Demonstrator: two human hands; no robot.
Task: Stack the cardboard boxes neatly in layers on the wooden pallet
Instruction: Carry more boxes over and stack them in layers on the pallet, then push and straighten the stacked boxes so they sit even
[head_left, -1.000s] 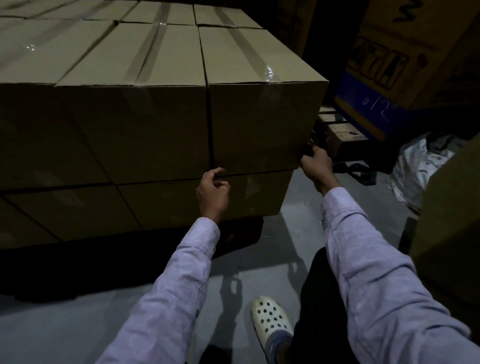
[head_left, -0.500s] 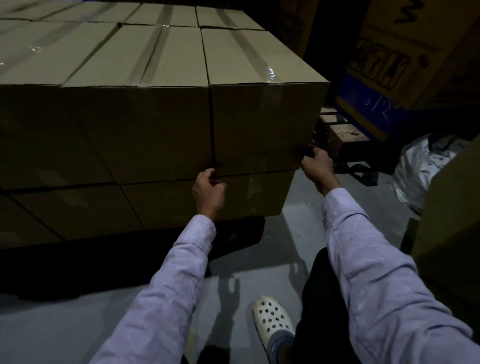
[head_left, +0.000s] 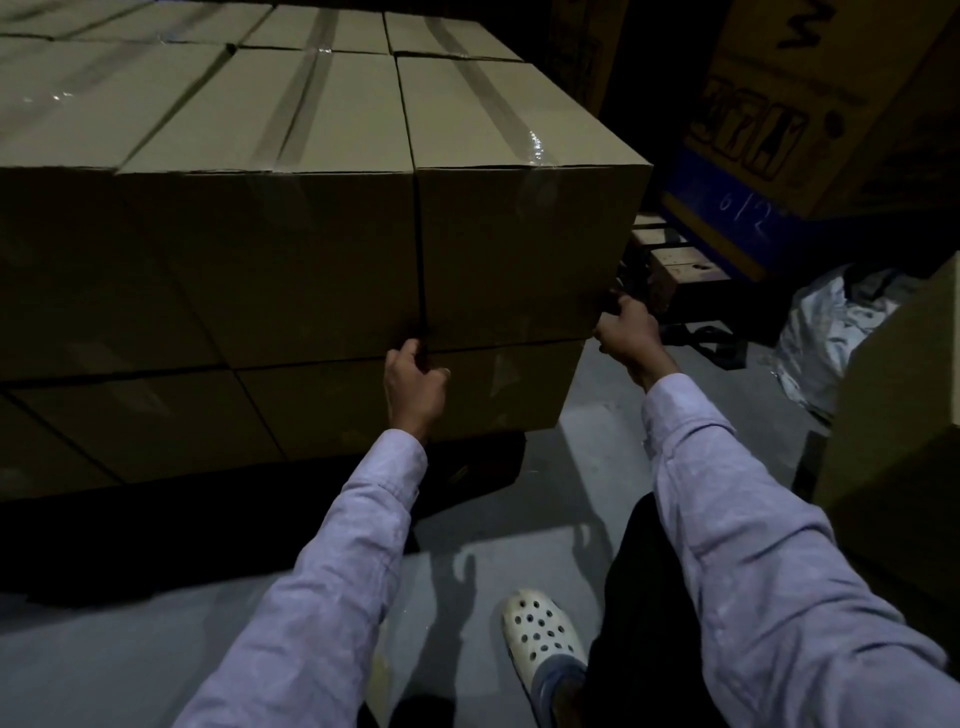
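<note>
Because the brown cardboard corner box (head_left: 519, 249) sits at the end of the top layer, we hold it from both sides to line it up. Our left hand (head_left: 415, 382) is at the bottom left corner of the corner box, with its fingers curled into the thin dark gap beside the next box. Our right hand (head_left: 626, 332) is at the bottom right corner of the corner box, with its fingers hooked round the edge. Both hands grip the box low down, we think, because that is where a push or a pull moves it best without tipping it.

The corner box rests on top of another brown cardboard box (head_left: 493, 389), and its front looks about level with the one under it. To the left of the corner box, more brown taped boxes (head_left: 270, 249) fill the same layer, touching side by side. Under the corner box, below the lower box, there is a low shape that is likely the wooden pallet (head_left: 467, 467), but it is too dark to be sure.

We judge that this box is almost in place and only needs a small nudge so no gap is left. If we pull too hard, it could slide out past the edge. Below the corner box, on the grey floor (head_left: 587, 457), our white holed shoe (head_left: 543, 631) stands back from the stack.
</note>
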